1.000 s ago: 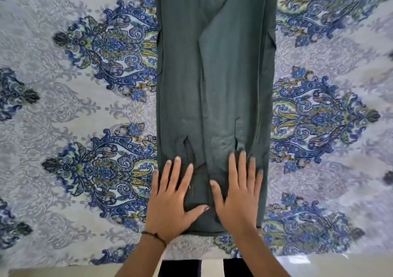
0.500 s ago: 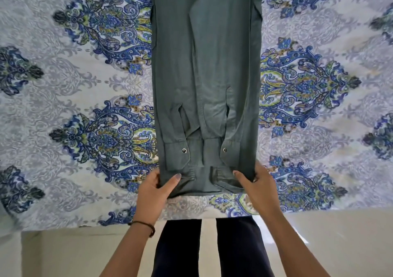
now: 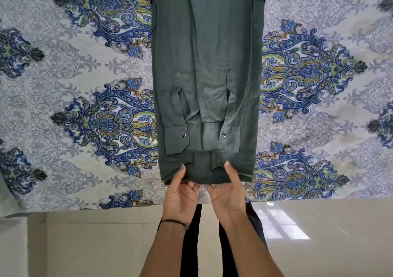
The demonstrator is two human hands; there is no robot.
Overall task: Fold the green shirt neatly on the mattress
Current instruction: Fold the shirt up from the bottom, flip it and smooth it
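Green shirt (image 3: 207, 63), folded lengthwise, at mattress (image 3: 74, 68) near edge; left hand (image 3: 180, 193) and right hand (image 3: 227, 191) fingers gripping its near hem, thumbs on top.

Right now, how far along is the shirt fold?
Done: the green shirt lies as a narrow strip on the mattress, both cuffs laid inward. In hand: left hand and right hand pinch the near hem. Left: folding it lengthwise.
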